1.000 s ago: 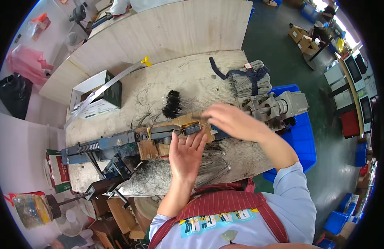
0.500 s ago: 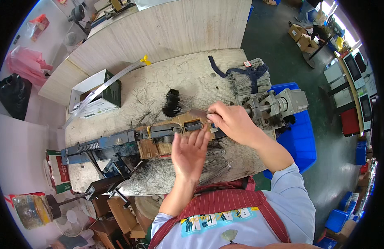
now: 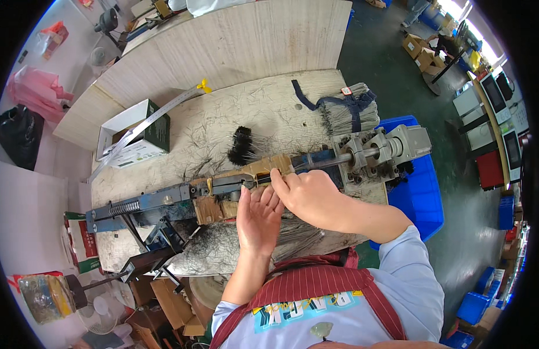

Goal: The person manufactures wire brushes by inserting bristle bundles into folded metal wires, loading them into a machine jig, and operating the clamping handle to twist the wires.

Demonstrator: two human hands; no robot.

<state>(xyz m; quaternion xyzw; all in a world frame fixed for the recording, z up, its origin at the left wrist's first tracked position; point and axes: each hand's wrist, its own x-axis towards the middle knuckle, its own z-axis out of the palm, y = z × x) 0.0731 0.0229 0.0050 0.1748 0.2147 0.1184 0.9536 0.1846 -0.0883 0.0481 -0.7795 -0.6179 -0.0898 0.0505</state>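
Both my hands on the brush-making machine (image 3: 246, 177)

My left hand (image 3: 258, 218) lies open, fingers up against its cardboard-padded clamp; my right hand (image 3: 307, 195) pinches the clamp's top edge. A black bristle bundle (image 3: 241, 145) sits just beyond them.

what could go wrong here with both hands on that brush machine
1. Both the left hand and right hand rest right on the machine's clamp channel, in line with the steel shaft from the motor unit; if it drives, fingers could get pinched.
2. Loose bristles heaped at the table edge under the wrists could slide off or snag in the mechanism.
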